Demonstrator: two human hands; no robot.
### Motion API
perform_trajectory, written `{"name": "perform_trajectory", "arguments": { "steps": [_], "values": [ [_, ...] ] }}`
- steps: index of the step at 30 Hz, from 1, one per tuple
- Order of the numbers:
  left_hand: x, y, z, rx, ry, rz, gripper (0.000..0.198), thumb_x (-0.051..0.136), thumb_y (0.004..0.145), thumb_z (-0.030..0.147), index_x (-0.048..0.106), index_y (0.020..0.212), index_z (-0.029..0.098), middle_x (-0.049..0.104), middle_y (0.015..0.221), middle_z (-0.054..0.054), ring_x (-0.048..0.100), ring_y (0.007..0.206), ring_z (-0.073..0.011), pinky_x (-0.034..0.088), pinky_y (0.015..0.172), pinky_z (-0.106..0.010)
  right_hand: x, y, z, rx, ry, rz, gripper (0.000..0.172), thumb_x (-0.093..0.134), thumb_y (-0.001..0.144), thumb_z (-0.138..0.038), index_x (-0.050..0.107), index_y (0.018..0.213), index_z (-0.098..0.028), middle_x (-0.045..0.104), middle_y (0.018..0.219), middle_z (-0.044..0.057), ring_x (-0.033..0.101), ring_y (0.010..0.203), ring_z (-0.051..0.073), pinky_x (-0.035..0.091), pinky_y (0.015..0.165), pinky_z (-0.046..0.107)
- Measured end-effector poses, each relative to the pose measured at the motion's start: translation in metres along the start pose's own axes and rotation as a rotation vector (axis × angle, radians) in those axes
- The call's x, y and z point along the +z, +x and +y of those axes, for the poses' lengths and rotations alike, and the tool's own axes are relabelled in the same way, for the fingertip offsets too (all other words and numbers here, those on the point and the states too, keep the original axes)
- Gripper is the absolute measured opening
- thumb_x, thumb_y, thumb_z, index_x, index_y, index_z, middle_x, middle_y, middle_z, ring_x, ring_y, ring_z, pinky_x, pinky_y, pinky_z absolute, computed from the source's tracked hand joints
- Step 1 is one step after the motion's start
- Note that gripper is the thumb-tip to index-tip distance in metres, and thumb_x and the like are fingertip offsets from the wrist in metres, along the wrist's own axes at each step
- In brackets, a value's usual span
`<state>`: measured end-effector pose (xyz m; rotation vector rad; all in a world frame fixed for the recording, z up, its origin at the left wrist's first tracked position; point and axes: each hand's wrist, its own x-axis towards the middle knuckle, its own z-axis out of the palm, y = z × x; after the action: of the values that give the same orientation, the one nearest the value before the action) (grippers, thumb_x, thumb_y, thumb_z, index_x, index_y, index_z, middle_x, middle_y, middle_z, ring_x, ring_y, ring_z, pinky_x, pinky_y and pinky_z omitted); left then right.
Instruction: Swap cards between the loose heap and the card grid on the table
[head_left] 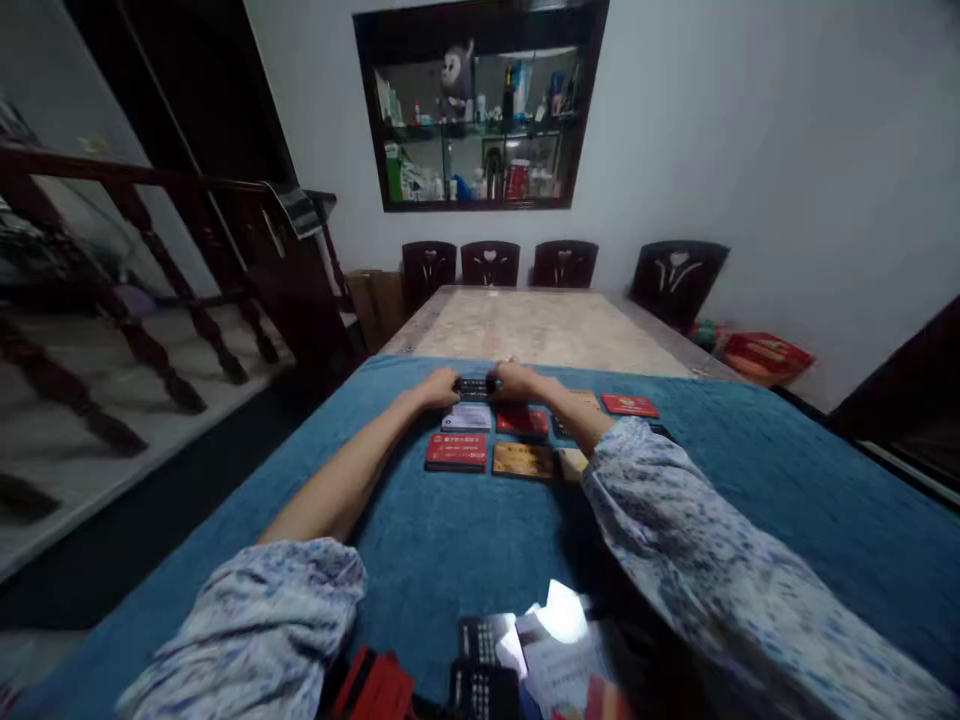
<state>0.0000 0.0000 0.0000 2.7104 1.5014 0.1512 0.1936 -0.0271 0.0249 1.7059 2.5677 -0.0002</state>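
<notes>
Both my arms reach out over the blue cloth [420, 560]. Between them lies a black card [474, 388] with pale print, at the back of a set of card stacks. My left hand [439, 388] has its fingers closed on the card's left end, and my right hand [514, 380] grips the right end. Just in front of it are a pale card [466, 418] and a red card [523, 421]. Nearer still come a red card stack [457, 452], a gold card [523, 460] and a cream card [573, 464], partly behind my right sleeve.
Another red card [630, 405] lies to the right. Close to me are loose black cards [484, 690], red cards [375, 688] and a shiny pale packet [562, 655]. Beyond the cloth the table [525, 320] continues towards dark chairs [490, 263]. A wooden railing [142, 235] runs at left.
</notes>
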Motion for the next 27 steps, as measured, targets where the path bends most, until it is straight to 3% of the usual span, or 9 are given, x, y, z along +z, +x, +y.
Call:
{"name": "perform_trajectory", "arguments": {
  "steps": [6, 11, 19, 27],
  "values": [
    [0.0030, 0.0047, -0.0051, 0.005, -0.016, -0.013, 0.030, 0.059, 0.071, 0.014, 0.071, 0.098, 0.010, 0.073, 0.098, -0.010, 0.066, 0.093, -0.0257, 0.052, 0.083, -0.030, 0.0013, 0.0039, 0.0024, -0.008, 0.005, -0.028, 0.039, 0.065, 0.080, -0.041, 0.072, 0.115, -0.025, 0.071, 0.115, 0.008, 0.056, 0.116, 0.031, 0.047, 0.092, 0.037],
    [0.0038, 0.0071, -0.0080, 0.014, -0.031, -0.018, 0.027, 0.061, 0.070, 0.015, 0.072, 0.095, 0.012, 0.073, 0.096, -0.008, 0.065, 0.093, -0.0235, 0.052, 0.082, -0.026, 0.0015, 0.0056, 0.0032, -0.012, -0.014, -0.035, 0.042, 0.067, 0.079, -0.044, 0.071, 0.117, -0.025, 0.068, 0.121, 0.011, 0.052, 0.121, 0.036, 0.047, 0.090, 0.042],
    [0.0027, 0.0052, -0.0072, 0.016, -0.074, 0.011, 0.029, 0.064, 0.068, 0.013, 0.071, 0.096, 0.011, 0.070, 0.103, -0.011, 0.064, 0.097, -0.0259, 0.052, 0.088, -0.030, 0.0028, 0.0096, 0.0012, -0.007, -0.037, -0.045, 0.044, 0.065, 0.079, -0.043, 0.070, 0.118, -0.025, 0.064, 0.128, 0.011, 0.049, 0.123, 0.036, 0.047, 0.091, 0.043],
    [0.0032, 0.0015, -0.0089, 0.009, -0.103, 0.021, 0.044, 0.063, 0.069, 0.014, 0.067, 0.113, 0.010, 0.069, 0.115, -0.013, 0.063, 0.106, -0.0286, 0.050, 0.094, -0.033, 0.0021, 0.0064, 0.0005, 0.014, -0.037, -0.052, 0.055, 0.064, 0.079, -0.046, 0.063, 0.130, -0.025, 0.060, 0.132, 0.014, 0.044, 0.126, 0.038, 0.046, 0.092, 0.047]
  ]
}}
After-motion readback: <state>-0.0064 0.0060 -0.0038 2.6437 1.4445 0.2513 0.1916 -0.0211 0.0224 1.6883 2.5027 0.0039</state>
